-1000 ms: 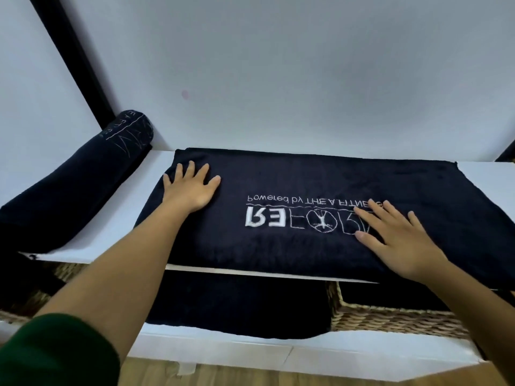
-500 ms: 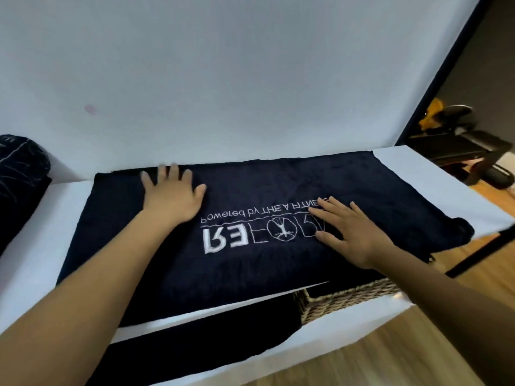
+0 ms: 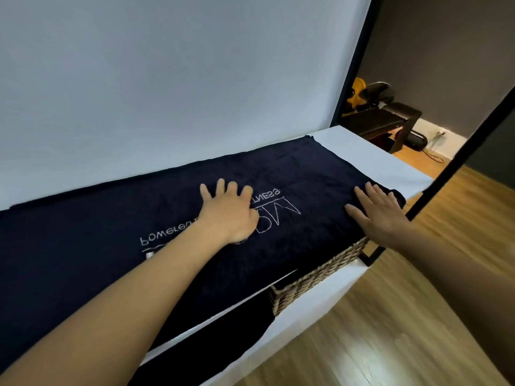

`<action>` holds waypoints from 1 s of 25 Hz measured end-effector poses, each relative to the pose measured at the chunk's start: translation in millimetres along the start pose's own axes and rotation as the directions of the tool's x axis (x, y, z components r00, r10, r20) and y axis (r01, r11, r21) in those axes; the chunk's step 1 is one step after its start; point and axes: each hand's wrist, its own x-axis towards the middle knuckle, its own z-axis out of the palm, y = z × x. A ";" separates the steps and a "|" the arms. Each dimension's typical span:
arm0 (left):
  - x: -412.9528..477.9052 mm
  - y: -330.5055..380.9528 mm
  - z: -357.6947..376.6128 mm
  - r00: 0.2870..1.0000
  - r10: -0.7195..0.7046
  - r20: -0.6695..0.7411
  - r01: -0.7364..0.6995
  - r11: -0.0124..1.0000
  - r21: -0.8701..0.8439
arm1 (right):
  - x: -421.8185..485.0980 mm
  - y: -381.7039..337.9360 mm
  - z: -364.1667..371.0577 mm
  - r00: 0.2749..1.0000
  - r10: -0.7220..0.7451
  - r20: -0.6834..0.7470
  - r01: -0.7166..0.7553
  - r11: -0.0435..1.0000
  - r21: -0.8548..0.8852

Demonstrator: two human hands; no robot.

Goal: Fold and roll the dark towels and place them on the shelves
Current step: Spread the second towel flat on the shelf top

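Since the earlier frame, both of your hands have travelled along the dark towel point(image 3: 83, 246) toward its right end. Your left hand point(image 3: 228, 215), formerly near the towel's left end, now covers the middle of the white printed lettering point(image 3: 211, 221). Your right hand point(image 3: 379, 213) has left the lettering and now lies at the towel's right end, close to the front edge of the shelf. The view has also swung right — the rolled towel seen a second ago at the left is out of frame.

Grip state: neither hand grasps anything. Your left hand lies palm-down with fingers spread, slightly curled into the fabric. Your right hand lies flat, fingers extended and apart, pressing on the towel.

Task item location: the towel lies spread flat along the upper shelf point(image 3: 370, 160), its rear edge running along the white back panel point(image 3: 167, 79). Its front edge overhangs the front edge of the shelf. At the right end, a strip of bare white shelf shows beyond the towel.

Below the upper shelf, a woven basket point(image 3: 320, 277) sits on the lower shelf point(image 3: 306, 310) toward the right end, directly under your right hand. More dark fabric point(image 3: 223, 338) hangs just left of the basket — you cannot tell whether it belongs to the same towel.

A black frame post point(image 3: 459, 160) crosses diagonally at the right corner of the shelf. Wooden flooring point(image 3: 390, 330) lies beyond it.
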 end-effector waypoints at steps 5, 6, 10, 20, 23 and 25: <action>40.0 38.6 19.1 0.984 0.176 0.027 -0.175 0.984 -0.036 | 5.4 8.4 5.5 0.999 -0.012 -0.033 0.011 1.000 -0.010; 48.9 43.9 17.7 0.991 0.117 0.060 -0.116 0.993 -0.010 | 8.5 10.0 5.7 0.999 -0.020 -0.041 0.019 1.000 -0.007; 79.7 71.8 7.8 0.997 -0.015 0.075 0.013 0.999 0.030 | 27.1 19.1 -2.4 0.999 -0.045 -0.010 0.046 0.999 0.006; 121.8 104.1 13.1 0.999 -0.042 -0.016 0.041 0.999 -0.003 | 36.5 23.5 7.2 0.983 -0.027 -0.181 0.045 0.994 0.097; 151.2 139.2 8.8 0.987 0.145 -0.067 -0.143 0.989 0.022 | 35.3 33.4 5.2 0.981 -0.081 -0.175 0.102 0.988 0.115; 169.6 150.3 6.6 0.978 0.207 -0.040 -0.207 0.978 0.007 | 32.6 53.1 3.3 0.979 -0.073 -0.191 0.103 0.982 0.156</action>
